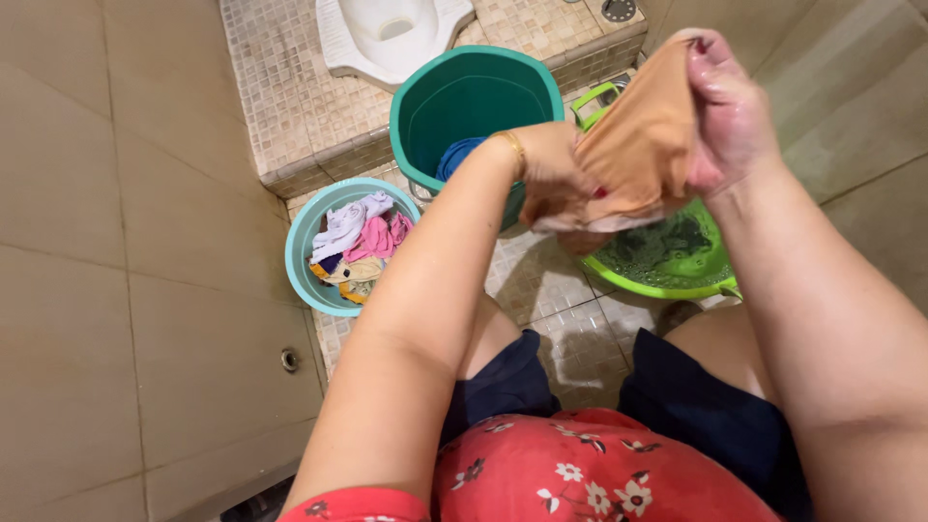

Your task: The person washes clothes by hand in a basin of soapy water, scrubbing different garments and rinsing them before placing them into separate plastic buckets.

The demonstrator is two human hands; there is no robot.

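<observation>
I hold a wet orange cloth (pixel 638 145) up between both hands, above a green basin (pixel 619 275). My left hand (pixel 551 179), with a gold bangle at the wrist, grips the cloth's lower edge. My right hand (pixel 730 111) grips its upper edge, and the skin looks wet and soapy. The green basin holds foamy water and a dark garment (pixel 672 242).
A large teal bucket (pixel 469 97) with a blue garment inside stands behind the basin. A small light-blue bucket (pixel 324 280) at the left holds several coloured clothes. A white squat toilet (pixel 387 34) sits on a raised mosaic step. Tiled walls close in on both sides.
</observation>
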